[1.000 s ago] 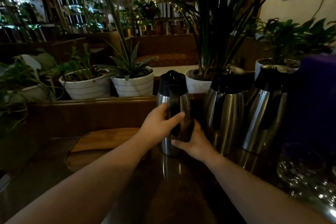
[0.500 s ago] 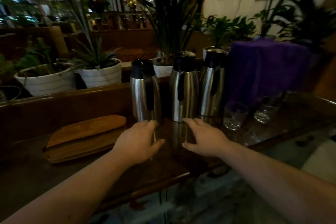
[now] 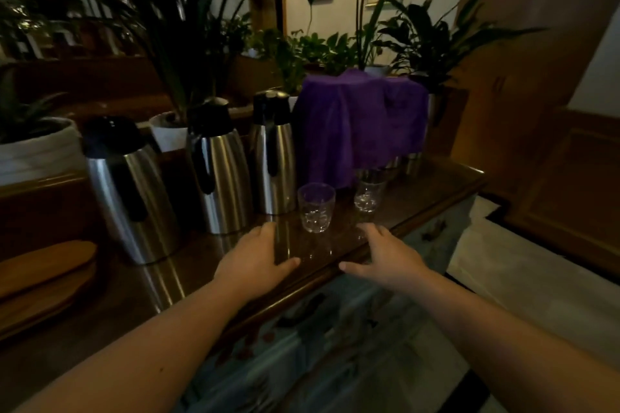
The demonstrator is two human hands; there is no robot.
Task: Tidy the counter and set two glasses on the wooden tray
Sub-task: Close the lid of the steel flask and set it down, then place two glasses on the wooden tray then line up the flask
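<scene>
Two clear glasses stand on the dark counter (image 3: pixel 167 282): one glass (image 3: pixel 316 207) near the middle, a second glass (image 3: pixel 368 191) to its right, close to the purple cloth. My left hand (image 3: pixel 256 258) hovers palm down just left of and in front of the nearer glass, fingers spread, holding nothing. My right hand (image 3: pixel 385 256) hovers to the right of that glass over the counter's front edge, also empty with fingers apart. The wooden tray (image 3: pixel 40 275) lies at the far left of the counter, partly cut off by the frame.
Three steel flasks with black lids (image 3: pixel 134 191) (image 3: pixel 219 168) (image 3: pixel 273 154) stand in a row behind the glasses. A purple cloth (image 3: pixel 362 124) covers something at the counter's right end. Potted plants (image 3: pixel 33 144) line the ledge behind. The floor drops away right of the counter.
My hands let go of the left flask and moved right along the counter. My view turned right, so the glasses are now just ahead of my hands.
</scene>
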